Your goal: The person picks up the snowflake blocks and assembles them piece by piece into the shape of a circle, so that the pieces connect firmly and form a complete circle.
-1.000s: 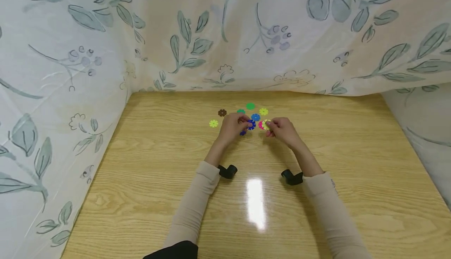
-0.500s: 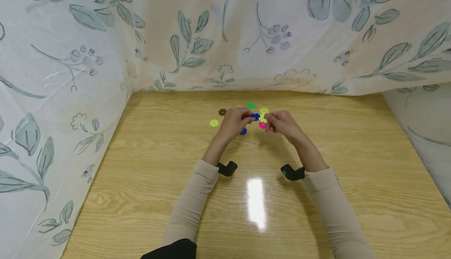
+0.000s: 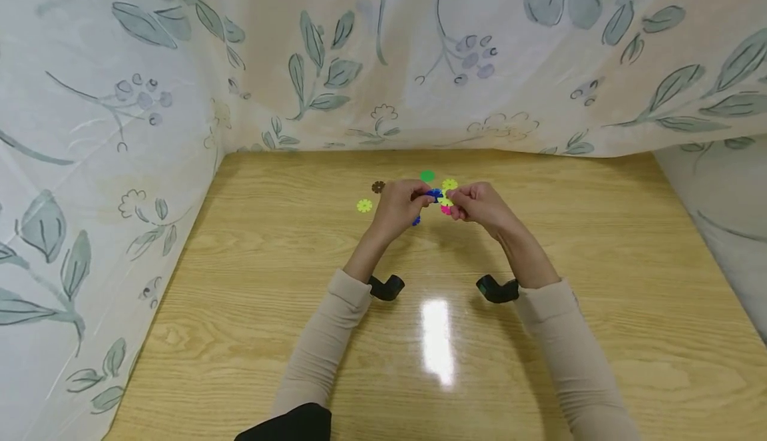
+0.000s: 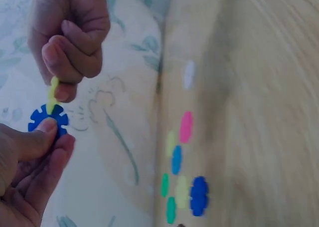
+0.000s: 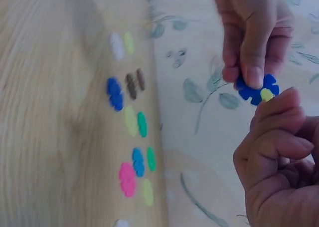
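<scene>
Blue, and apparently plastic, the notched blue disc was pinched between the thumb and fingers of the left hand. The right hand gripped a yellow disc with curled fingers, which masked much of it in the right wrist view. Both discs were held above the tabletop, just right of centre in the head view. At the left of the left wrist view they met at the blue rim, the yellow one edge-on to the camera. Whether the yellow edge sat within a notch or merely touched could not be determined.

Handling was judged as follows: very light, stiff, unlikely to break under finger pressure, and somewhat slippery owing to smooth, thin faces. The sound hold appeared to be on the flat faces, at the side away from the contact, leaving the meeting notches uncovered.

Loose discs lay on the tabletop: green at upper centre of the head view, brown left of it, and pink right of centre in the left wrist view.
</scene>
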### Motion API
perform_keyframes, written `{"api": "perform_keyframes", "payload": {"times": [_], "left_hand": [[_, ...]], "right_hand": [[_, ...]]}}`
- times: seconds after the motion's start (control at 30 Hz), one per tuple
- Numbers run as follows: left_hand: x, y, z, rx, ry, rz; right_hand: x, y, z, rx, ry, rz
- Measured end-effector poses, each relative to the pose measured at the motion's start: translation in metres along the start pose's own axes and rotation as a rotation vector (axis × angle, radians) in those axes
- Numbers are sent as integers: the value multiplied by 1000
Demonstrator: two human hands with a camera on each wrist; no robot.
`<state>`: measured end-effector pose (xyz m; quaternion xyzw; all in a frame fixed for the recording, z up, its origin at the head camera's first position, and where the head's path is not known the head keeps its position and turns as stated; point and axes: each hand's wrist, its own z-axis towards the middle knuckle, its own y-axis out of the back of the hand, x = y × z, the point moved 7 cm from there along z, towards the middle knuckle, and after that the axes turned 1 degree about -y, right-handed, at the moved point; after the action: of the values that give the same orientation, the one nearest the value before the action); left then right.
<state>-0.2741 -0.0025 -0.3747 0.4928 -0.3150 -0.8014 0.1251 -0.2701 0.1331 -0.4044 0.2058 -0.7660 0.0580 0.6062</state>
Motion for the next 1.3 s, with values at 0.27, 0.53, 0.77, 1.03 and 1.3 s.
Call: {"api": "perform_keyframes", "payload": {"times": [0.27,0.53,0.77,1.03,1.3], "left_hand": [[4,-2,0,81,-6,-34],[2,-6,2,200,-35,-21],[-3,-9,-1,227,-149,-49],[9,-5,-3,154,-63,-27],[17,-3,-4,104,-49,42]], "right_hand": [[-6,0,5,81,3,-33],[-1,-2,6,141,29,-84],[3,-8,8,187,31,-93],[-15,26,6,-51,-21,-509],[-50,39,12,-83,-170,-833]]}}
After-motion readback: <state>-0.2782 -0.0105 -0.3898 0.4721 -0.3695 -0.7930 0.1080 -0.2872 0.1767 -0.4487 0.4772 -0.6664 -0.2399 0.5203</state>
